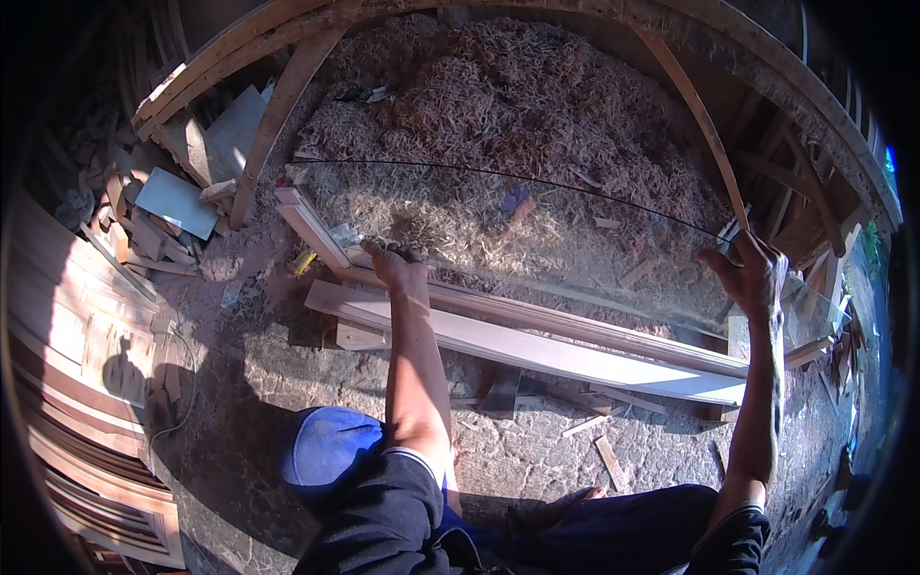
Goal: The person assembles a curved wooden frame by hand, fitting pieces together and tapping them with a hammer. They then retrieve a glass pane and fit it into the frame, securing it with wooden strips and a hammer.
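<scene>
Sleeves (383,508), dark, at the near edge; both forearms reach outward over the floor (513,450). Loose offcuts (609,463) lie on it. Off to the left, wooden panels (91,383) lie partly in sun.

Just beyond, a pale board (613,359) runs across, a block (359,335) at its left end, presumably to keep the wood off the grit. Along its far side, a moulded rail (575,321); at the left a side piece (311,225) stands off at an angle. Whether the two are joined, cannot tell. Small yellow item (305,261) beside them.

Left hand (401,268) is low on the near side of the glass, over the rail; fingertips partly lost in glare and shadow, so cannot tell if this grip pinches or merely rests. Perhaps it steadies the lower part.

Glass pane (479,220) lies beyond the rail, its dark far edge bowed by the lens. Right hand (754,278) is at that edge, toward the right; its grip appears to pinch the glass between thumb and fingers, likely to control the tilt.

Farther, heaped shavings (479,86); farthest, a timber beam (575,8) on slanting legs.
</scene>
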Action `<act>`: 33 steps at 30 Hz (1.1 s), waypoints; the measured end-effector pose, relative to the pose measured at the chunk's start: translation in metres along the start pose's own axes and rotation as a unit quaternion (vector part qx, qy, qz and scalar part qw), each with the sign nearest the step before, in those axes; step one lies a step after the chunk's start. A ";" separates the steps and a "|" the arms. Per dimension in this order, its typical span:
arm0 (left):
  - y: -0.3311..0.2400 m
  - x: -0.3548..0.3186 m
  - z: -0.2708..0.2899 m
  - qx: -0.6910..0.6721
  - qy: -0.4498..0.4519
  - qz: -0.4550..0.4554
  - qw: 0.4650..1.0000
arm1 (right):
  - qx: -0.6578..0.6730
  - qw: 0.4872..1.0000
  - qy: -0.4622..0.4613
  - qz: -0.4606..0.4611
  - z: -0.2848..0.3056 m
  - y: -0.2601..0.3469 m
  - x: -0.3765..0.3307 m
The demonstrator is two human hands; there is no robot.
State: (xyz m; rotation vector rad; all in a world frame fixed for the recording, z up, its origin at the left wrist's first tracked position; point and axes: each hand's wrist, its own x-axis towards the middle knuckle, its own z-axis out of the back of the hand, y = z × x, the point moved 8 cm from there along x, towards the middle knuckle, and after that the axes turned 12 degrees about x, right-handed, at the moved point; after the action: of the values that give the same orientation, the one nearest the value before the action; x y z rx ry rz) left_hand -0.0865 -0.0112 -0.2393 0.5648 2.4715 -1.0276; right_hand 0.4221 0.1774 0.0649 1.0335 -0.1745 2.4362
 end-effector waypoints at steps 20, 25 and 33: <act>0.003 0.001 0.009 -0.005 0.011 0.006 1.000 | -0.001 0.999 0.014 0.030 -0.008 0.000 -0.004; 0.011 0.016 0.018 -0.002 0.008 0.019 1.000 | -0.004 0.999 0.013 0.035 -0.013 -0.005 -0.009; 0.014 0.016 0.024 0.002 0.010 0.023 1.000 | 0.007 0.999 0.017 0.032 -0.015 -0.005 -0.012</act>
State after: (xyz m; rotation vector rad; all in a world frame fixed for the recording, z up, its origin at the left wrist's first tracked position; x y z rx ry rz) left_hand -0.0878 -0.0159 -0.2710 0.6327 2.4636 -1.0148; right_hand 0.4217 0.1814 0.0450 1.0076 -0.1808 2.5136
